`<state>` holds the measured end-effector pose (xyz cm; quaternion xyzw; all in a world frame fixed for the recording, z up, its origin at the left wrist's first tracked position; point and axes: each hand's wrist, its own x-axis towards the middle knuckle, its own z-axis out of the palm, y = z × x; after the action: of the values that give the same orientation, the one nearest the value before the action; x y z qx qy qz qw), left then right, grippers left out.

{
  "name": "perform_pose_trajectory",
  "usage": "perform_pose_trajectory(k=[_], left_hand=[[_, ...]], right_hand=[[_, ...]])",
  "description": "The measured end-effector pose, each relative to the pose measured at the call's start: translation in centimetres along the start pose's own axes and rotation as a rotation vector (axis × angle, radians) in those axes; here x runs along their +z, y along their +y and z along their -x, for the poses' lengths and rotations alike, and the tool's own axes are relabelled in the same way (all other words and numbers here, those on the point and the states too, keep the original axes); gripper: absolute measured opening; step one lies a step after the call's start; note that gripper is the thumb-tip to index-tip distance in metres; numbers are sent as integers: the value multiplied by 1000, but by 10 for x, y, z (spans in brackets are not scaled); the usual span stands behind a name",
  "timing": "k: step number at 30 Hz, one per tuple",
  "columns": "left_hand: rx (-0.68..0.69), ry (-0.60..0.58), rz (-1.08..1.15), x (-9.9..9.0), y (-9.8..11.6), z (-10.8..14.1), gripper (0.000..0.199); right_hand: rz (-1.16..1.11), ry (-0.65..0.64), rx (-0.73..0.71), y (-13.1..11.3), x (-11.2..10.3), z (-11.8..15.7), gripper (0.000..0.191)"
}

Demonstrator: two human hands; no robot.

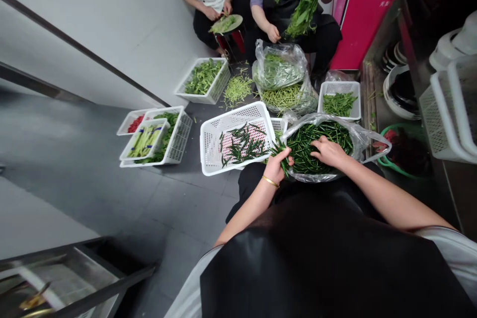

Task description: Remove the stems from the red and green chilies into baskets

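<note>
A clear plastic bag [360,146] full of long dark green chili peppers [311,134] sits open at my lap. My left hand [276,166], with a gold bracelet at the wrist, is closed around a bunch of these green chili peppers at the bag's left edge. My right hand [330,152] reaches over the bag from the right, its fingers curled and pinching into the peppers; the fingertips are partly hidden among them. Just left of the bag, a white perforated basket [209,151] holds a scattered layer of green chili peppers.
Across from me sit two people, one holding leafy stems [303,7]. Plastic bags of greens [281,69] and white baskets of vegetables [219,82] stand on the floor. Stacked baskets [149,161] are at left. A shelf with white crates [443,124] and a green basket [387,161] lie right.
</note>
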<state>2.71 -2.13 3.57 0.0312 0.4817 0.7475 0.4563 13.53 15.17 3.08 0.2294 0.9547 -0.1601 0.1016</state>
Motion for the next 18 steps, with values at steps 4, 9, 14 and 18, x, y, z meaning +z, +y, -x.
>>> perform_pose_trajectory(k=[4,9,14,18], left_hand=[[-109,7,67,-9,5,-6,30],[-66,-20,47,-11,4,-3,31],[-123,-35,30,-7,1,-8,33],[-193,-39,-12,0,-6,-14,32]], right_hand=[[149,5,-8,-22,0,-37,40],[92,23,-42,2,-1,-47,31],[-135,197,19,72,-20,-22,32],[-100,128,96,87,-29,-3,31]])
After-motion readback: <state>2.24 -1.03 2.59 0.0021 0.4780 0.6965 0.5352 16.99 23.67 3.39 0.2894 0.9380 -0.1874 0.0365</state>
